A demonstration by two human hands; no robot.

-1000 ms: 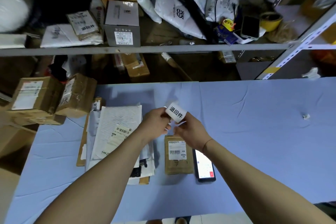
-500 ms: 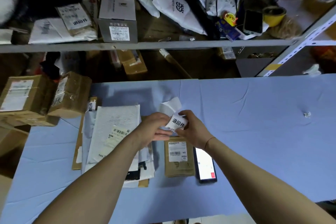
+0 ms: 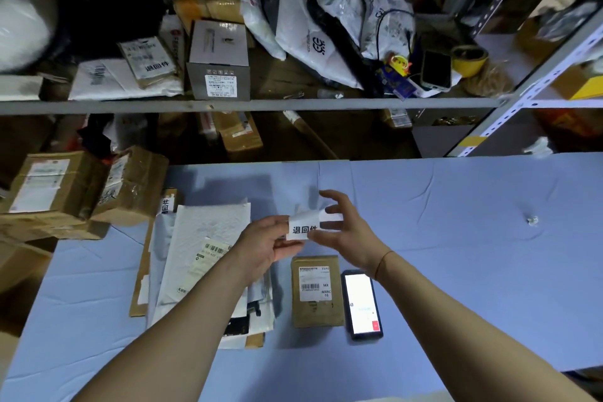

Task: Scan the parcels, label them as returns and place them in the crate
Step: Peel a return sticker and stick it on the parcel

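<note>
Our left hand [image 3: 265, 246] pinches the white printed return sticker [image 3: 304, 229]; our right hand [image 3: 342, 228], fingers spread, peels its backing. We should press it flat onto the small brown cardboard parcel [image 3: 317, 291] just below, clear of the barcode.

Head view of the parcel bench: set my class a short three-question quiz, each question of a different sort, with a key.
1. True or false: the small brown parcel already carries the return label.
2. Which lies right of that parcel? A scanner phone B tape roll C scissors
3. Fill in: the left hand pinches the ____.

Key: 1 false, both the left and right hand hold it above the blue table; 2 A; 3 label.
</note>
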